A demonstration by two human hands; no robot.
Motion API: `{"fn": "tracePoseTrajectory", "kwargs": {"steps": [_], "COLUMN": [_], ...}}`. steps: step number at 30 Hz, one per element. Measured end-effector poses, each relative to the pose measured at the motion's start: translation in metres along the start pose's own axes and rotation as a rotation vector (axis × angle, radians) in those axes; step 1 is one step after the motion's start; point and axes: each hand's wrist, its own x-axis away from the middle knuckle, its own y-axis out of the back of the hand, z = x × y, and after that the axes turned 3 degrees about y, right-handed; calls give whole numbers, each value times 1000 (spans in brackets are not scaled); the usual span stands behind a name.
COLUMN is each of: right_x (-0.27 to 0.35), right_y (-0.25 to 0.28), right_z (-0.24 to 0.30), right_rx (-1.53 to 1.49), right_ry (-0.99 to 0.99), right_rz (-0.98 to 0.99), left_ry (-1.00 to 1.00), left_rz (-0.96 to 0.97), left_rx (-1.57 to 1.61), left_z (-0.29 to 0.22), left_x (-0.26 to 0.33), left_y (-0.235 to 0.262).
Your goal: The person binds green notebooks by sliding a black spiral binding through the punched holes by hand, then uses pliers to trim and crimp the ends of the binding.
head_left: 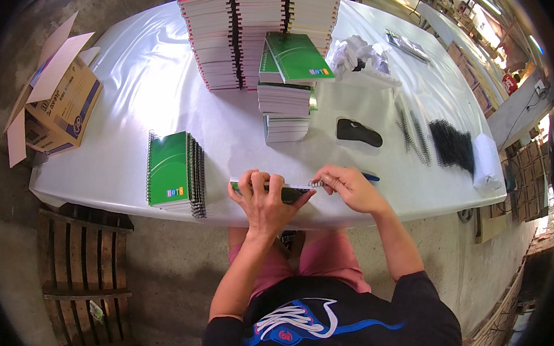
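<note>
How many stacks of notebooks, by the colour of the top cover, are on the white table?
Green-topped stacks: 2, the spiral-bound stack at the left and the middle stack.
Red or pink-topped stacks: 2, and.
Yellow-topped stacks: 1.
Total: 5 stacks on the table.

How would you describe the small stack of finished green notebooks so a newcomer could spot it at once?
Start at the white table and follow its near edge toward the person's left. There, left of the left hand, lies the small stack of green notebooks. Unlike the tall stacks at the far side, it is low, stands alone, and shows wire spirals along its edges.
</note>
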Motion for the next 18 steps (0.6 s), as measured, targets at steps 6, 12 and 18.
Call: {"fn": "tracePoseTrajectory", "kwargs": {"steps": [6, 12, 18], "right_x": [-2, -6, -4], "right_y": [-2, -4, 8], "right_z": [6, 6, 6], "right_rx": [25, 53, -8], "right_ry": [50, 185, -40], "right_rz": [-6, -112, 179], "left_ry": [-66, -88, -52], "left_rz": [36, 42, 55], "left_rx": [8, 14, 0], "left_z": [6, 10, 6], "left_x": [-4, -6, -5], "left_y": [0, -2, 3]}}
